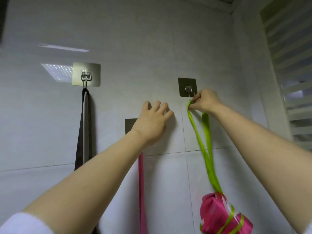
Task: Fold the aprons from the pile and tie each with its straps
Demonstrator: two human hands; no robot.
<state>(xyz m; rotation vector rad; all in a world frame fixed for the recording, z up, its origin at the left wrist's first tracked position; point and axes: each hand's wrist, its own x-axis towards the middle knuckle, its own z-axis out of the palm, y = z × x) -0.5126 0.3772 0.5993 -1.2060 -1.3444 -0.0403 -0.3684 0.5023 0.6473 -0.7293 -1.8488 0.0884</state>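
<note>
Now hanging the tied apron [222,215] by its green strap [205,149], pinched in right hand [205,101] at the hook [190,97], left hand [152,122] spread open; next, seat it, release.

The carrying surface is a grey tiled wall [152,48] fitted with three adhesive hook plates. The left plate [86,68], silver, bears a metal hook from which a black and grey fabric [84,132] hangs straight down. The middle plate [129,124], dark and set lower, is partly covered by the left hand [152,122]; a pink strap [141,191] hangs below it. The right plate [187,83], dark, bears a wire hook [191,97]. The right hand [205,102] pinches the green strap [212,174] loop at this hook; whether the loop is seated cannot be determined. A folded pink apron [217,215] hangs from the loop.
</note>
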